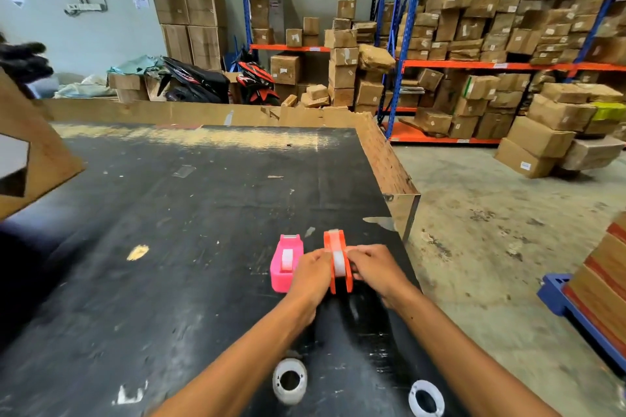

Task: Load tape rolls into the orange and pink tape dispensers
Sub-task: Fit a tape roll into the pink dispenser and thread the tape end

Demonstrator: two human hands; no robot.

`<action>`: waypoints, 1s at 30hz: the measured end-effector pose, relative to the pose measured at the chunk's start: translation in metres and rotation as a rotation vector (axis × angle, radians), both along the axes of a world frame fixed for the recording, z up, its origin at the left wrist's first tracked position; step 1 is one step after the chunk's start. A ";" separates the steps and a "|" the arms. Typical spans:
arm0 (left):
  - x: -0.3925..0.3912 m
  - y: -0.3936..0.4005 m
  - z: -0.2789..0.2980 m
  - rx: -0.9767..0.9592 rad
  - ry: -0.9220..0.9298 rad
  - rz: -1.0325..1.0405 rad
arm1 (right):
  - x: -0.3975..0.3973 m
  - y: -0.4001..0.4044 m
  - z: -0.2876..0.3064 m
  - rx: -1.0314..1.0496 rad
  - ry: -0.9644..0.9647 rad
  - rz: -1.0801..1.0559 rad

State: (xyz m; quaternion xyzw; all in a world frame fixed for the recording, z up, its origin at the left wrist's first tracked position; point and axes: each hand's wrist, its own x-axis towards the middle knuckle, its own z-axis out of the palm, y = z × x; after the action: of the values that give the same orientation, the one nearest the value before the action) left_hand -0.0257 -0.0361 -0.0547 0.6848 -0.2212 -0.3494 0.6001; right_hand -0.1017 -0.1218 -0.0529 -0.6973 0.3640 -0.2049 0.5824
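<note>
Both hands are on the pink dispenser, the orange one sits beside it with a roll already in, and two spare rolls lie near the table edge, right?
Not quite: the colours are swapped. In the head view the left hand and right hand are on the orange dispenser; the pink dispenser sits beside it with a roll in. Two spare rolls do lie near the table edge.

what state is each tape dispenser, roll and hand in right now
orange dispenser: upright on the table, roll seated in it, held from both sides
pink dispenser: upright, roll in it, untouched
left hand: pressed to orange dispenser's left side
right hand: gripping its right side
two loose rolls: flat near the table's front edge
</note>
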 end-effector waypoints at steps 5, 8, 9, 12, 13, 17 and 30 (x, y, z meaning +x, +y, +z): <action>0.001 -0.005 -0.008 0.026 -0.119 -0.014 | 0.006 -0.007 -0.008 -0.020 0.035 0.007; -0.001 -0.004 -0.007 0.046 -0.154 -0.023 | 0.008 -0.009 -0.008 -0.029 0.047 0.014; -0.002 -0.003 -0.006 0.048 -0.165 -0.018 | 0.007 -0.009 -0.007 -0.031 0.049 0.024; -0.003 0.005 -0.003 0.034 -0.220 -0.037 | 0.006 -0.010 -0.003 -0.020 0.057 0.064; -0.005 0.009 0.001 0.015 -0.257 -0.047 | 0.005 -0.013 -0.003 -0.027 0.059 0.063; 0.008 0.032 0.017 0.009 -0.478 -0.001 | 0.011 -0.023 0.003 -0.280 0.055 -0.067; 0.074 0.070 -0.006 0.271 -0.715 -0.100 | 0.092 0.028 0.036 -0.749 0.646 0.540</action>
State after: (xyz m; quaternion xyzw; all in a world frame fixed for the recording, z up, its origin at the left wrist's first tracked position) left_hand 0.0483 0.0339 -0.0609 0.8249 -0.4013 -0.1433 0.3715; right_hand -0.0100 -0.0940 -0.0171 -0.9523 0.2347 0.0601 0.1856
